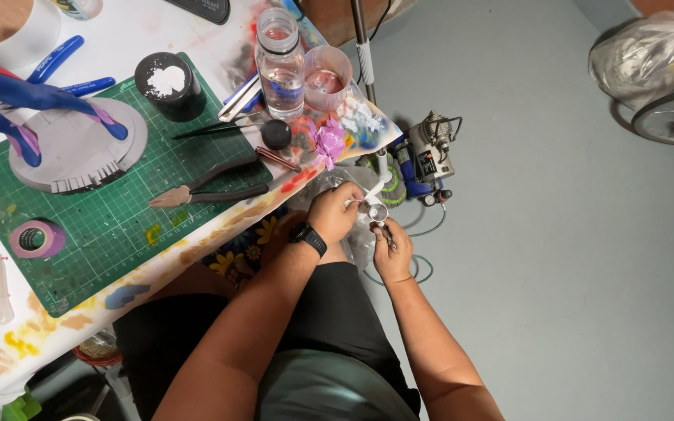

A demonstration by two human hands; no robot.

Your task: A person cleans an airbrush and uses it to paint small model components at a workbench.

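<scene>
While both hands [335, 210] [391, 248] pinch an airbrush [377, 212], pliers [208, 187] (closed) lie nearby on the mat [111, 226].

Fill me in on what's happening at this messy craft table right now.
A seated person holds a small airbrush with a metal cup off the table's edge, above their lap. The left hand pinches something thin and pale at the cup; the right hand grips the tool from below. On the green cutting mat lie pliers, a roll of purple tape and a grey disc base with a blue figure's legs on it. A clear bottle stands behind.
</scene>
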